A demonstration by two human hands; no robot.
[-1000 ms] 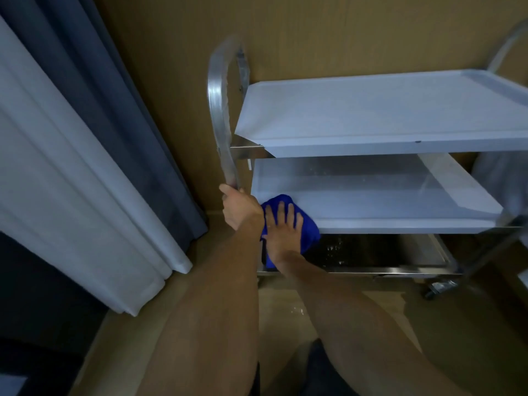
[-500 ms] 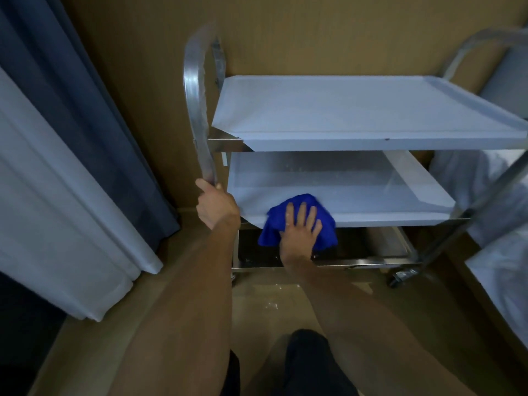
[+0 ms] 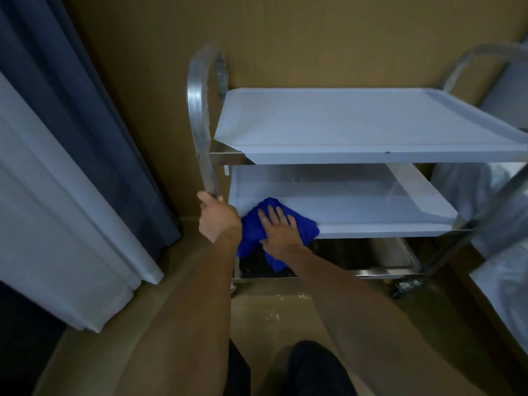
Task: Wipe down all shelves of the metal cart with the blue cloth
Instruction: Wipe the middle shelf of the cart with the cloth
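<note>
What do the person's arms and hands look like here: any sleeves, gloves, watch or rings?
Both forearms are bare right to the lower frame edge: no sleeves visible. The left hand and right hand are ungloved. No watch, wristband or ring shows on either wrist or on the visible fingers.

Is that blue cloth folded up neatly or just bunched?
Bunched. The blue cloth lies crumpled under the flat right hand on the middle shelf, with loose corners hanging over the front edge.
</note>
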